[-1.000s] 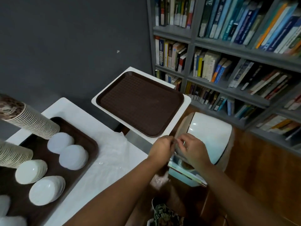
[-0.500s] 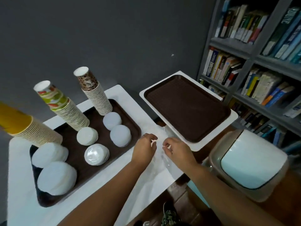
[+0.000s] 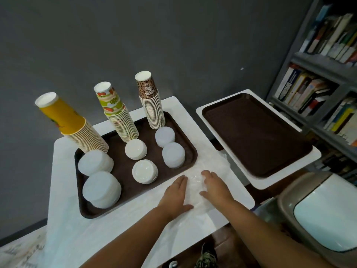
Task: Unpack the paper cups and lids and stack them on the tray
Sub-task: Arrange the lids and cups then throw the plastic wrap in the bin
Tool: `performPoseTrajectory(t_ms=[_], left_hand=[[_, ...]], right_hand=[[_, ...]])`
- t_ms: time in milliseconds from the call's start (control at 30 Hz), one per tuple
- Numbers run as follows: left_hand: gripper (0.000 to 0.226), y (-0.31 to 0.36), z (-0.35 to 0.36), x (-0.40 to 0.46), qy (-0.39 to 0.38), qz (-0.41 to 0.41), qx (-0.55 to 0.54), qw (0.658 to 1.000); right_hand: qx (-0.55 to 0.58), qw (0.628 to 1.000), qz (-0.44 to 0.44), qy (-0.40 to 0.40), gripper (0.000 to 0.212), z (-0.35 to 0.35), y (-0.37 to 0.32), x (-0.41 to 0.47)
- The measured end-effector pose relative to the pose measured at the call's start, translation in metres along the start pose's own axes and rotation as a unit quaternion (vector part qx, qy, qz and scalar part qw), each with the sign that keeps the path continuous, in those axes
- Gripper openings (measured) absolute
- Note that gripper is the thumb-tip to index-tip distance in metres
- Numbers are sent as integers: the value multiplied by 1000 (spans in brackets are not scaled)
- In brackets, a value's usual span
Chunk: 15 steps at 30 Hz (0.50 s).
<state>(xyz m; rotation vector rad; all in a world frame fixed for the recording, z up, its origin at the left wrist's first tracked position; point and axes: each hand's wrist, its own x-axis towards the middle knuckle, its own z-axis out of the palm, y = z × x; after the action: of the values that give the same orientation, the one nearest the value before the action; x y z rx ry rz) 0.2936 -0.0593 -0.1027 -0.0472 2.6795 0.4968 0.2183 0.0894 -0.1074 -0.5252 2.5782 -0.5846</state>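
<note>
Brown and loaded, the near tray [image 3: 86,211] sits on the white desk [image 3: 63,229] with three inverted cup stacks along its far edge: the yellow cup stack [image 3: 71,124] at left, the fruit-print cup stack [image 3: 117,115] in the middle, the leopard-print cup stack [image 3: 151,101] at right. Six piles of white lids [image 3: 101,189] stand in front of them on the same tray.

Just right of that tray, both forearms reach in from the lower edge. The left hand [image 3: 176,194] lies palm down, its fingers [image 3: 182,180] straight and close together, pressing on clear plastic wrapping [image 3: 195,182] spread on the desk. The right hand [image 3: 214,185] lies flat beside it, fingers likewise straight and together, thumb out toward the left hand; the wrapping shows between and under both.

Half a second ago the fingers of both hands were curled, pinching the film near the desk's corner; a second ago both hands were at the bin's lid.

Further right, an empty brown tray [image 3: 257,136] rests on a second white desk [image 3: 270,182], with a swing-lid bin [image 3: 316,213] below and bookshelves [image 3: 320,70] behind.
</note>
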Motion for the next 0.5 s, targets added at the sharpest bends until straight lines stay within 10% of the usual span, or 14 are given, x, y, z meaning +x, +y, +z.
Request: performPoseTrajectory(t_ms=[133, 333, 500], left_hand=[[96, -3, 7, 2, 11, 8, 2, 1000], [100, -13, -28, -4, 99, 30, -199, 975], [51, -38, -93, -5, 25, 23, -321, 946]], right_hand=[[-38, 999, -10, 17, 15, -2, -4, 4], [89, 992, -79, 41, 8, -28, -15, 3], [187, 970, -122, 95, 12, -84, -45, 7]])
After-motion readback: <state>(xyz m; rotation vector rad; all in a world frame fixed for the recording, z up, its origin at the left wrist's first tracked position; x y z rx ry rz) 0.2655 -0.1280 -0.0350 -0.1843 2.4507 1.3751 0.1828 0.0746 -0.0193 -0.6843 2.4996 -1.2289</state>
